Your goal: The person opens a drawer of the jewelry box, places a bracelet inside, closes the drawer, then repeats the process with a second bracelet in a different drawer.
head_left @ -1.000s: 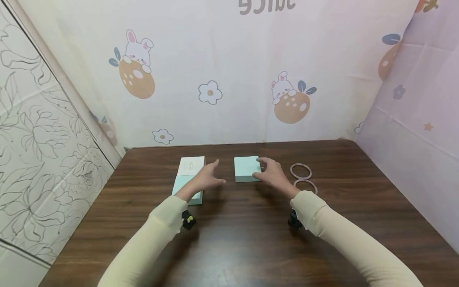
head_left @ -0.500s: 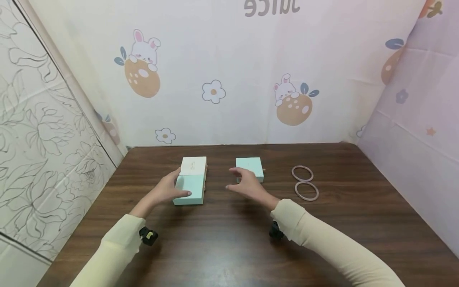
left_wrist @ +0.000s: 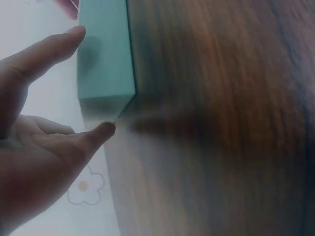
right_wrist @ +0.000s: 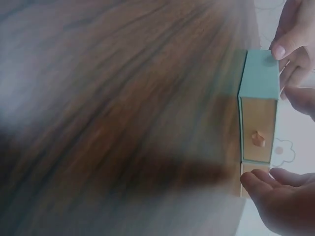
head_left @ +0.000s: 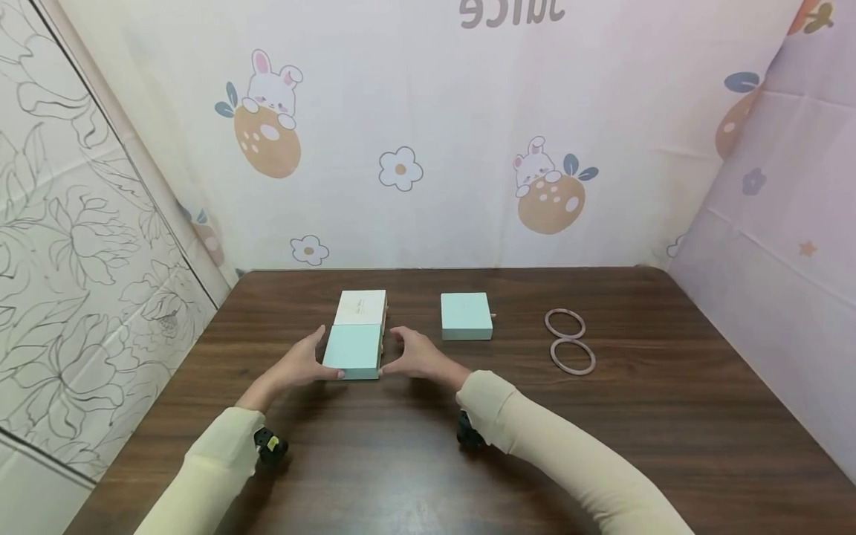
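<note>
A mint-green drawer box (head_left: 354,345) lies on the table between my hands. Against its far side sits a white box (head_left: 362,307) with small lettering on the lid. My left hand (head_left: 294,368) is at the mint box's left side, its thumb touching the front face and its fingers extended near the left end. At the right side is my right hand (head_left: 423,358), thumb and fingers spread close to the box; whether they touch it I cannot tell. In the right wrist view, the tan drawer front shows a small pull tab (right_wrist: 258,139).
Another mint-green box (head_left: 466,316) stands to the right, toward the table's far edge. Two pinkish rings (head_left: 573,357) lie farther right, touching each other. A printed curtain (head_left: 455,223) hangs behind the wooden table (head_left: 428,461).
My right hand has moved left, away from the separate mint box, to the right side of the paired boxes. My left hand first drew back leftward, then settled by the near mint box.
</note>
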A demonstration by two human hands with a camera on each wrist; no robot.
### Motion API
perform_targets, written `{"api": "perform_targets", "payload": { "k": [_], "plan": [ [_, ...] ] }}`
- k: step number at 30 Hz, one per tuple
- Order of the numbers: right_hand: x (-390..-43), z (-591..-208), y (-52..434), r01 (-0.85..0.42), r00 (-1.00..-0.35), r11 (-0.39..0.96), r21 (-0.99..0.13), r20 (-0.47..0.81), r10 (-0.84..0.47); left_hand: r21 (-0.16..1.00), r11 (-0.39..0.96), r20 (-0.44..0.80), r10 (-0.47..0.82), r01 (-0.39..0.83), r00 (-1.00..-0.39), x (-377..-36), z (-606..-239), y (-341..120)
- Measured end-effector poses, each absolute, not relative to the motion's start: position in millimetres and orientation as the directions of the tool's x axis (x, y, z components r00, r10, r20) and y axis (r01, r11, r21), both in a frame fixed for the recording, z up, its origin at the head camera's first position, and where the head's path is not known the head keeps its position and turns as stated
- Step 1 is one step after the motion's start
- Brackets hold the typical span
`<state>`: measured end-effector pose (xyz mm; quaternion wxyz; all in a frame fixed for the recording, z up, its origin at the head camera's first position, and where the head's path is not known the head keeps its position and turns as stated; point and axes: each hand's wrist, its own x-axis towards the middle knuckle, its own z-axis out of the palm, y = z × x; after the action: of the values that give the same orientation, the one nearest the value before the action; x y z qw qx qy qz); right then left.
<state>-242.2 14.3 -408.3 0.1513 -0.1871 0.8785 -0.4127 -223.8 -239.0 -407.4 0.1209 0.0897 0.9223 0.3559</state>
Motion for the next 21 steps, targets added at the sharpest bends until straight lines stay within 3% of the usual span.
{"api": "perform_targets", "payload": {
  "k": [5,12,21],
  "plan": [
    [-246,-415,1,-0.179,-0.878,0.578,-0.796,-0.136,-0.459,0.698,0.713,-0.189,0.262,0.058,-0.946,-225,-412,-242],
    [-245,-419,-8,-0.174,-0.883,0.514,-0.84,-0.098,-0.459,0.707,0.697,-0.146,0.308,0.118,-0.94,-229,-417,-241],
    [-244,-420,-12,-0.153,-0.888,0.485,-0.861,-0.096,-0.45,0.702,0.708,-0.17,0.277,0.081,-0.946,-228,-415,-239]
  ]
}}
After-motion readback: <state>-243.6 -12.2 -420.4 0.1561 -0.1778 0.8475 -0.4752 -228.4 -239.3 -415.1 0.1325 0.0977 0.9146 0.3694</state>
